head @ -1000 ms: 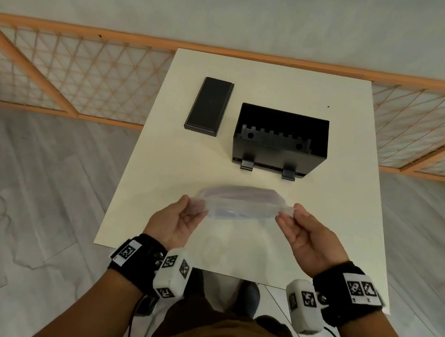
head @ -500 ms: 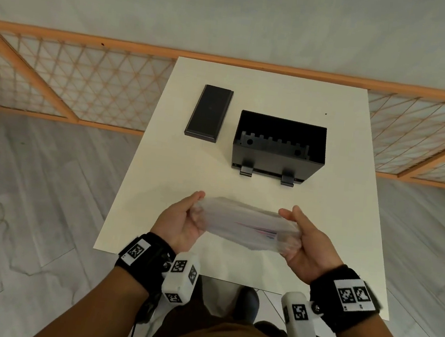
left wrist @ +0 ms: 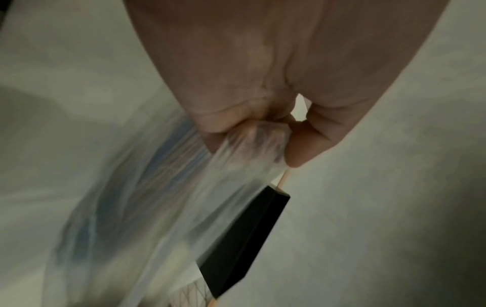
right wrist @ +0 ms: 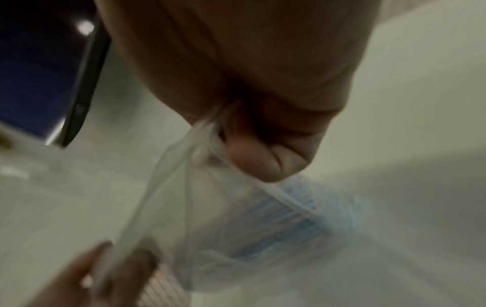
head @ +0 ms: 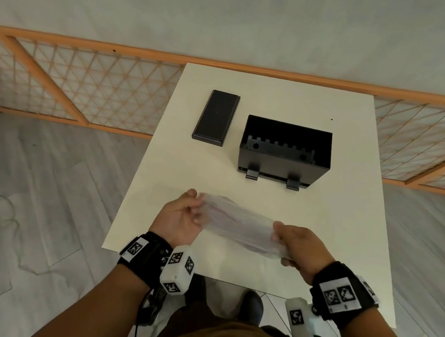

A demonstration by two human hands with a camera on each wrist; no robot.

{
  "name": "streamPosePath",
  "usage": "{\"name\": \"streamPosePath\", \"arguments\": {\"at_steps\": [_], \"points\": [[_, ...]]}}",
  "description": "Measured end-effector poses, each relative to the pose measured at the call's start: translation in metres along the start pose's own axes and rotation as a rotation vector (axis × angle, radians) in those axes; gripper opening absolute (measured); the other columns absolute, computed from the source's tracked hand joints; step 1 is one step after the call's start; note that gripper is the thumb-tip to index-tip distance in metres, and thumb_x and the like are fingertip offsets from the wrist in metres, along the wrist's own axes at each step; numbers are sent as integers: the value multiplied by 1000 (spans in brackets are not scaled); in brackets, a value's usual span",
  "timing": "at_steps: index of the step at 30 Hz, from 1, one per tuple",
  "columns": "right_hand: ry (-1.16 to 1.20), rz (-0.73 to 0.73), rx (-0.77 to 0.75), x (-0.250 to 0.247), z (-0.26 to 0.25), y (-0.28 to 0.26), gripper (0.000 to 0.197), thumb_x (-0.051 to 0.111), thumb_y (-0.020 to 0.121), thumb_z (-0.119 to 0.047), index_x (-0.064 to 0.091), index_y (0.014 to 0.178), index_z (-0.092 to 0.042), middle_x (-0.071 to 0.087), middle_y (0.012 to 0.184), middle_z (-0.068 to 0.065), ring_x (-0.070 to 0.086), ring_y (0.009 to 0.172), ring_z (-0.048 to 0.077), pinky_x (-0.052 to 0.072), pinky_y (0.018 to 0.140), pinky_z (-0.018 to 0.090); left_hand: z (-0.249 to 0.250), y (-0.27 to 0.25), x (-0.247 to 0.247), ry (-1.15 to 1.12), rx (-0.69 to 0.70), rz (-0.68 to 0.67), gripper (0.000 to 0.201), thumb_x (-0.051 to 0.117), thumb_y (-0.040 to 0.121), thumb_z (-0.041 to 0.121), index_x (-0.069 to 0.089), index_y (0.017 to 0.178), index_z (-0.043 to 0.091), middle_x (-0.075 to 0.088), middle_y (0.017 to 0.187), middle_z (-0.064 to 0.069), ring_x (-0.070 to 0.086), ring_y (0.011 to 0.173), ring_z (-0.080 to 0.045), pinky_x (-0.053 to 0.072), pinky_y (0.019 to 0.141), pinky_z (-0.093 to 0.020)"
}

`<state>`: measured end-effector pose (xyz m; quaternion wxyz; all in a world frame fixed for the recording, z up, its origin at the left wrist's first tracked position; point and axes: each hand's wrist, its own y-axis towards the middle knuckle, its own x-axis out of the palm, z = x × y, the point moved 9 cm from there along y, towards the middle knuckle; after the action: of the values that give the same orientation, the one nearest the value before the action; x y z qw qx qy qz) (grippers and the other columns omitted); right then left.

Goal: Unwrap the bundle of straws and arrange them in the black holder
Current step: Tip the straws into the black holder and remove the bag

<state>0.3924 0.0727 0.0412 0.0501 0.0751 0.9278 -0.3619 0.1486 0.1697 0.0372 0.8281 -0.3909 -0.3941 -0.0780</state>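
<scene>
A bundle of straws point(head: 240, 224) in clear plastic wrap hangs above the near part of the white table point(head: 349, 216), tilted down to the right. My left hand point(head: 182, 216) pinches the wrap at its left end point(left wrist: 263, 141). My right hand point(head: 294, 243) grips the wrap at the right end point(right wrist: 207, 133). Blue and reddish striped straws point(right wrist: 289, 218) show blurred through the plastic. The black holder point(head: 284, 150) stands open-topped farther back on the table, with nothing visible inside. Both wrist views are blurred.
A flat black lid point(head: 216, 117) lies left of the holder. An orange lattice railing point(head: 86, 89) runs behind the table. Grey floor lies on both sides, and my shoes point(head: 251, 304) show below the near table edge.
The bundle has turned from level to tilted, its right end lower and nearer me. My right hand has closed over that end and my left hand has shifted its pinch on the wrap.
</scene>
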Motion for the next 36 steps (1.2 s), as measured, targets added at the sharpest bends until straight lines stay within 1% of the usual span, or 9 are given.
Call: {"name": "streamPosePath", "arguments": {"at_steps": [6,11,14,17,20,23,28,31,36], "points": [[698,-95,190,15,16,8,44,58,101,-33,63,113,9,71,114,26,70,107,38,60,88,48,-11,-2,-54,457,27,215,48,40,75,-22,39,58,23,49,74,-4,33,52,-12,25,44,-23],[857,-114,284,23,32,17,34,58,100,-35,64,112,-3,72,115,19,72,90,29,59,86,42,-11,-5,-53,1087,114,237,43,48,84,-13,78,87,18,73,102,4,63,91,-10,45,70,-14],[871,-71,333,22,45,21,42,58,99,-39,61,122,-5,73,102,15,72,70,24,62,61,34,-11,-6,-39,1176,182,180,55,44,93,-8,80,103,33,72,119,13,61,113,2,41,91,-5],[866,-57,345,20,57,25,47,64,94,-42,64,124,-6,72,112,14,72,82,27,62,70,36,-8,-5,-32,1264,255,198,52,43,99,-1,78,101,37,68,120,12,60,109,-4,40,100,-18],[850,-98,319,26,52,23,41,79,76,-51,64,92,-17,64,93,7,64,74,25,55,69,35,-3,-3,-31,1261,316,276,43,41,101,2,78,95,23,71,110,11,61,97,-2,43,92,-16],[866,-99,205,22,39,20,34,75,84,-47,54,92,-22,63,90,10,63,77,31,49,74,40,4,0,-29,1317,369,375,35,39,101,5,71,98,16,68,101,4,59,83,-9,42,66,-6],[651,-197,28,18,12,10,34,84,73,-38,68,95,-17,65,94,4,66,82,22,52,70,37,11,2,-21,1368,359,459,26,38,105,14,52,127,16,61,97,-4,54,71,-14,41,60,-24],[351,-125,-11,12,15,12,32,79,82,-32,75,109,-15,75,109,5,69,101,24,54,89,42,9,8,-22,1363,288,479,36,36,109,25,44,142,14,57,123,-5,59,103,-21,43,81,-26],[-433,53,-211,8,11,18,39,76,85,-35,68,122,-27,63,118,2,61,99,8,43,80,10,4,15,-19,1454,227,493,35,37,108,38,56,111,9,61,102,-4,56,94,-23,38,76,-30]]}}
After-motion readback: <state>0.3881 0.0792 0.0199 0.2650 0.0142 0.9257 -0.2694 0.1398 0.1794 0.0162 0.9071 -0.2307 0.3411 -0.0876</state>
